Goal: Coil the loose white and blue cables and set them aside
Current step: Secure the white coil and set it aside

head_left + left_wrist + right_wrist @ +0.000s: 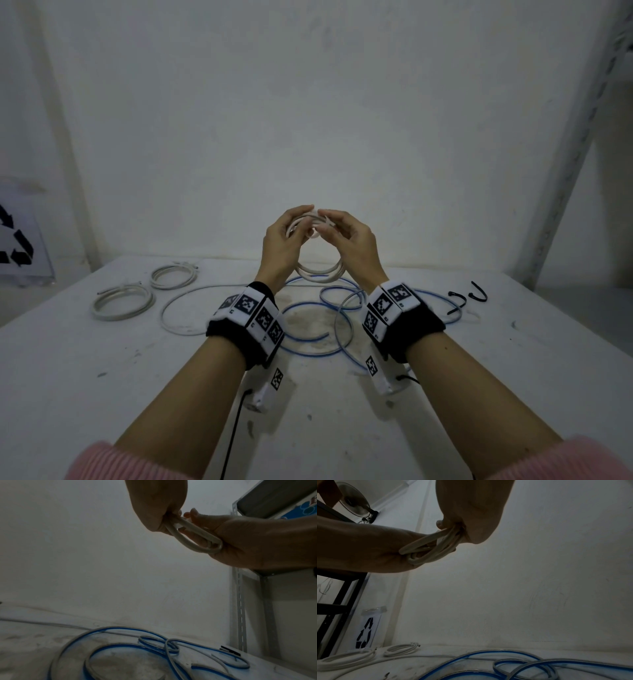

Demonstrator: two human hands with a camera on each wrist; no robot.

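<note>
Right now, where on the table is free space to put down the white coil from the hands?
Free: the near left of the table, in front of the two finished coils. Crowded: the middle and right, under the blue cable and the black ties.

Top of the white coil [320,272] behind both hands; fingers' [301,214] grip mostly hidden.

I read no legible words or numbers. Black recycling-arrows symbol on clear-sleeved sheet [15,240] against wall, left of bench. Black-and-white square code markers on both wristbands [251,313]; small characters beside them unreadable. Red letter fragment on blue-patterned box [308,504] on shelf, cut off.
</note>
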